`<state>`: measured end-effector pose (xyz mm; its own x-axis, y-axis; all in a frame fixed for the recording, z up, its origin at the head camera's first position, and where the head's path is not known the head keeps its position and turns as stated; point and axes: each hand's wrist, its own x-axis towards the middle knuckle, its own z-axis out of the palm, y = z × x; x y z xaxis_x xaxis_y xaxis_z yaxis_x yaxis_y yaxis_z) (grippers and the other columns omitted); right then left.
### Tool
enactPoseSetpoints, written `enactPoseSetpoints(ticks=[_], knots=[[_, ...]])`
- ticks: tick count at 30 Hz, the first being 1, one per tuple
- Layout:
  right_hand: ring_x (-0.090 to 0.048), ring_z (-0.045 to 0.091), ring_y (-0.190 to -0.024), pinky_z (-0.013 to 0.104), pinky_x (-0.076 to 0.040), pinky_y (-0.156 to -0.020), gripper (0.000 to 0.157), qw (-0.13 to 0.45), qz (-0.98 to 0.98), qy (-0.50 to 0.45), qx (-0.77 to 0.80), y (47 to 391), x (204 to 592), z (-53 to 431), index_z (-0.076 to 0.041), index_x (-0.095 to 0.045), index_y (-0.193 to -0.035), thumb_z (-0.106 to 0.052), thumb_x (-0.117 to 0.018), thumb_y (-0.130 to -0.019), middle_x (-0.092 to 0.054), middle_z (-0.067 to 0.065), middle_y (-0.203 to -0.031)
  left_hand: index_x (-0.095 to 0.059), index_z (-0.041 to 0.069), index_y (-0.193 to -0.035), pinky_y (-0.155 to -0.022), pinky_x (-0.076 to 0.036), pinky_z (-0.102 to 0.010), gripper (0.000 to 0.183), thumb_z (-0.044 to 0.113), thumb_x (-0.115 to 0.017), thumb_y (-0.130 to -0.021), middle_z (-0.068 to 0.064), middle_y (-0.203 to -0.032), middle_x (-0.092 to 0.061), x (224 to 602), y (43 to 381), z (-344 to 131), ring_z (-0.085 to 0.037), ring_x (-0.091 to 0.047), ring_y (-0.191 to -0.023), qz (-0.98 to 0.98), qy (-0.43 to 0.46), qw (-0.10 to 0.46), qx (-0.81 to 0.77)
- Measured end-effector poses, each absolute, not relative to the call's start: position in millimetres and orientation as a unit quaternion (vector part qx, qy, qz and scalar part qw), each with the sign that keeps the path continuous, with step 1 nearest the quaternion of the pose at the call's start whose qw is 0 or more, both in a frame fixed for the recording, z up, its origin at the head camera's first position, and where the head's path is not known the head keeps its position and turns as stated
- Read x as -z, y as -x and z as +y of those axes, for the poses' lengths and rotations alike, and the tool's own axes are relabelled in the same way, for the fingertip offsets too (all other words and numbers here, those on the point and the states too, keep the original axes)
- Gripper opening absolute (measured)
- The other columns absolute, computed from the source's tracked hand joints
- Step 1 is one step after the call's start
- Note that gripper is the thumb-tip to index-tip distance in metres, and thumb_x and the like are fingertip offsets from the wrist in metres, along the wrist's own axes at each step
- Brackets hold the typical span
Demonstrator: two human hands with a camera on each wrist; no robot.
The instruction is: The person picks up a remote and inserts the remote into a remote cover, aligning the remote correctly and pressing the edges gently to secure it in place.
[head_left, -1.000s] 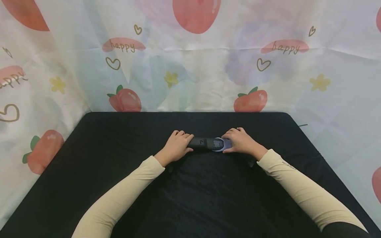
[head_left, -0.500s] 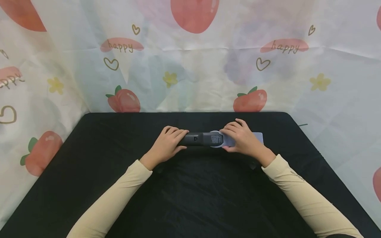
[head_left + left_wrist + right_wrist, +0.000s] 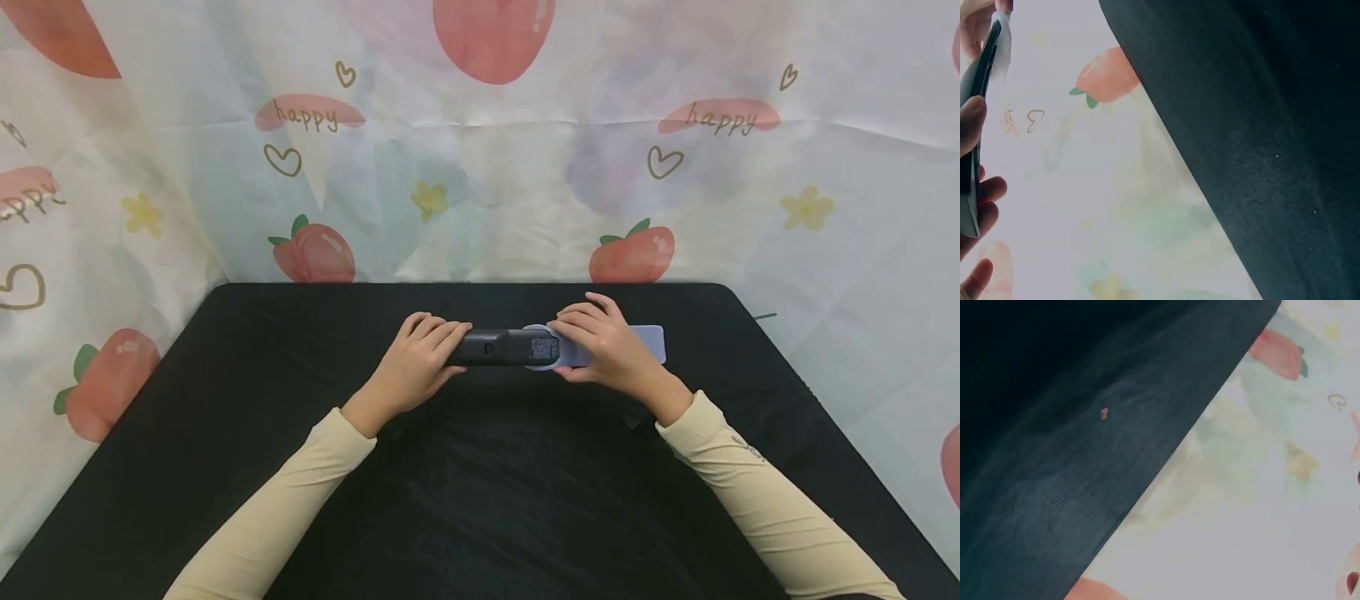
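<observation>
Your left hand grips the black device, and your right hand holds the lavender piece at its end, fingers curled around each. Both seem raised above the black table, towards its far edge, where the printed curtain rises; the table spreads between your forearms.

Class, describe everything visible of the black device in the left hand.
The black device is long and narrow, matte and plastic-looking. Its upper face bears a small mark near the middle and, towards the right end, a printed label too small to read. It runs crosswise in the head view. The left hand grips its left end; its right end overlaps the rounded end of a lavender piece held by the right hand. Whether the right hand touches the device is unclear.
</observation>
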<state>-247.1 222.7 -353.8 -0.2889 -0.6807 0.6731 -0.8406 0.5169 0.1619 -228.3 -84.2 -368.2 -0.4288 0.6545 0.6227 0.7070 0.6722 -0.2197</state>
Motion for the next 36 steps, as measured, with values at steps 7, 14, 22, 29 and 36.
enactPoseSetpoints(ticks=[7, 14, 22, 29, 36], knots=[[-0.059, 0.030, -0.091, 0.059, -0.038, -0.091, 0.062, 0.367, -0.788, -0.482, -0.112, 242.8, 352.8, 213.9, 0.002, -0.068, -0.099, -0.019, -0.090, -0.045, -0.067, 0.015, -0.092, -0.058, 0.006, -0.122, -0.095, -0.040, -0.040, 0.056, 0.034, -0.076, -0.077, -0.004, -0.112, -0.065, 367.6, 224.8, -80.5, -0.021, -0.056, -0.099, -0.842, 0.402, 0.360, 0.025], [-0.059, 0.029, -0.089, 0.057, -0.040, -0.091, 0.060, 0.377, -0.788, -0.476, -0.099, 241.0, 351.4, 205.8, 0.001, -0.068, -0.097, -0.020, -0.090, -0.046, -0.066, 0.013, -0.090, -0.059, 0.005, -0.121, -0.090, -0.042, -0.038, 0.056, 0.035, -0.076, -0.077, -0.007, -0.111, -0.064, 361.1, 220.8, -73.7, -0.023, -0.055, -0.099, -0.842, 0.381, 0.383, 0.016], [-0.058, 0.030, -0.090, 0.060, -0.037, -0.090, 0.063, 0.406, -0.788, -0.451, -0.105, 241.5, 341.2, 206.4, 0.000, -0.068, -0.101, -0.017, -0.092, -0.044, -0.067, 0.013, -0.089, -0.056, 0.010, -0.126, -0.093, -0.042, -0.042, 0.063, 0.041, -0.076, -0.075, -0.006, -0.111, -0.063, 351.8, 224.2, -76.0, -0.022, -0.057, -0.099, -0.859, 0.336, 0.387, -0.022], [-0.058, 0.029, -0.091, 0.058, -0.035, -0.093, 0.063, 0.401, -0.789, -0.457, -0.094, 235.4, 336.7, 211.2, 0.000, -0.068, -0.102, -0.018, -0.089, -0.046, -0.067, 0.013, -0.090, -0.053, 0.005, -0.117, -0.089, -0.043, -0.039, 0.061, 0.044, -0.075, -0.076, -0.008, -0.100, -0.061, 351.1, 223.3, -77.3, -0.023, -0.059, -0.091, -0.862, 0.334, 0.379, -0.051], [-0.059, 0.031, -0.091, 0.058, -0.037, -0.092, 0.064, 0.393, -0.779, -0.481, -0.087, 229.2, 337.1, 206.9, 0.003, -0.067, -0.103, -0.019, -0.090, -0.047, -0.067, 0.015, -0.092, -0.052, 0.002, -0.115, -0.087, -0.042, -0.039, 0.059, 0.043, -0.074, -0.077, -0.009, -0.097, -0.059, 355.6, 219.9, -70.3, -0.023, -0.056, -0.088, -0.857, 0.361, 0.364, -0.058]])
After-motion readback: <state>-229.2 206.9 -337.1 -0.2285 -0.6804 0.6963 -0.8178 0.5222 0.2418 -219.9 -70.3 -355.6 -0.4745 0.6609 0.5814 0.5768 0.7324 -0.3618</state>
